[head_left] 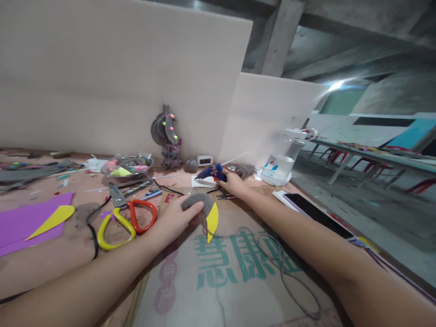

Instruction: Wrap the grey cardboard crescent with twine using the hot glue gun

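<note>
Between its thumb and fingers my left hand (pixel 182 217) grips a yellow crescent (pixel 211 222) partly wrapped in grey yarn. From it a loose strand of grey yarn (pixel 282 263) trails across the cardboard (pixel 184 281). Farther off, my right hand (pixel 232 182) is closed around the handle of a blue glue gun (pixel 210 172), whose nozzle points left over a small white piece. A clear glue stick sticks out from the gun's back. Scissors (pixel 127 220) with red and yellow handles lie left of my left hand.
Purple sheets (pixel 30 220) with a yellow cutout (pixel 54 220) lie at left. Behind stand a bowl of scraps (pixel 127 167), a grey yarn ornament (pixel 166 131) with pompoms and a small white clock (pixel 205 160). A water jug (pixel 282 156) and a phone (pixel 316 213) are at right.
</note>
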Demonstrator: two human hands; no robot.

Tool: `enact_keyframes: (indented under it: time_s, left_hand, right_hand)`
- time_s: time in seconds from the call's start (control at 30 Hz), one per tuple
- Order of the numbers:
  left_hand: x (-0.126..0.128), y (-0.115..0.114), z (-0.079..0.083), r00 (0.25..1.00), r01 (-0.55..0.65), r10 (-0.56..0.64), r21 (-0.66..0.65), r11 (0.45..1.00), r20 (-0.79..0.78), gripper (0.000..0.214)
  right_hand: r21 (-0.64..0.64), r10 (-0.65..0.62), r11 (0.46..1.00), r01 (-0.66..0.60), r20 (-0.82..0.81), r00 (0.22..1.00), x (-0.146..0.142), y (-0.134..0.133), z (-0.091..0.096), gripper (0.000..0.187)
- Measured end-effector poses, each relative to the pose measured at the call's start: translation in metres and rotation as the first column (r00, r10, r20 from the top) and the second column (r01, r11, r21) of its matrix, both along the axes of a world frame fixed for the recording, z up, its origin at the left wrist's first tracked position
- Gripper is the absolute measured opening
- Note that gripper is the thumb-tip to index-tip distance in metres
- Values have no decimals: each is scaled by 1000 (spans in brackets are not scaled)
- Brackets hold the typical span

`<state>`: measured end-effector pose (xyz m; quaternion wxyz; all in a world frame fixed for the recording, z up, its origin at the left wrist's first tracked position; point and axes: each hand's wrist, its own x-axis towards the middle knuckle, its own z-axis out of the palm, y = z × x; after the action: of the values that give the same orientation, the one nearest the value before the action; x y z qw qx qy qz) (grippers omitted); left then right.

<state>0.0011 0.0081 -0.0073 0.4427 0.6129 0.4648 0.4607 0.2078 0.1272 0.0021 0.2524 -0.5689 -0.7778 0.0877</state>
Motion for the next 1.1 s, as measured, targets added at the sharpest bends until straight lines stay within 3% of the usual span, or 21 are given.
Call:
enact_keyframes:
  time_s: [0.2,0.5,0.7,0.87,1.1]
  left_hand:
    - [0,-1,2,998,33,-33,14,999,-48,25]
    - [-1,-1,-1,1000,1,1,53,999,-28,25]
    - [0,-2,1,999,1,0,29,1000,-37,26]
    - [1,-4,3,999,9,-9,9,1000,-40,28]
    - [1,-1,0,995,35,-30,53,998,-93,27]
  right_hand:
    - [45,-24,999,26,-43,999,2,-3,12,32]
    - [6,7,1000,-6,-81,997,10,-13,23,30]
    - [-18,106,994,-107,-75,992,11,-14,29,28]
    - [-39,175,984,-176,-25,984,-3,-2,27,27]
    - [-151,168,974,-168,-14,986,-16,6,19,35]
